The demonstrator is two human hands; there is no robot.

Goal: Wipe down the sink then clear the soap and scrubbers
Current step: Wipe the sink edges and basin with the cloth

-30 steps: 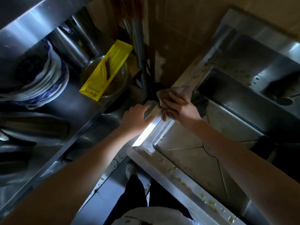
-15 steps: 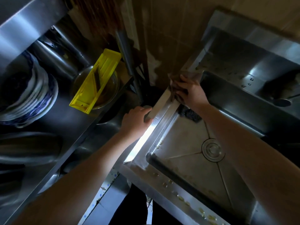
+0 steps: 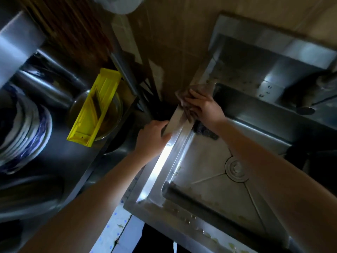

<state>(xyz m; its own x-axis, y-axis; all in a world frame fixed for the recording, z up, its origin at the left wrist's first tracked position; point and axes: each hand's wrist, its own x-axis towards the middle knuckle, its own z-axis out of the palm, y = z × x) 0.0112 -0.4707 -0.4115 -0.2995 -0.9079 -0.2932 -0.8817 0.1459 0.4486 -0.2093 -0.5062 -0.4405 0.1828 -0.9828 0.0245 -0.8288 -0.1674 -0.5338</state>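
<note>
Head view: right hand (image 3: 204, 106) flat on cloth (image 3: 184, 92); left hand (image 3: 151, 137) grips sink rim (image 3: 160, 165).

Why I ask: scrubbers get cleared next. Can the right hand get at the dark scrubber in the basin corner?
Probably yes: the right hand presses a cloth on the sink rim right beside the dark scrubber, and nothing lies between them.

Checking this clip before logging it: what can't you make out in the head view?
Head view:
Cloth: mostly covered by the right hand.
Scrubber in the sink corner: dark, partly behind the right wrist.
Tap: cut off by the right edge, blurred.
Left hand fingers: tips hidden behind the sink rim.
Soap: not visible.
</note>
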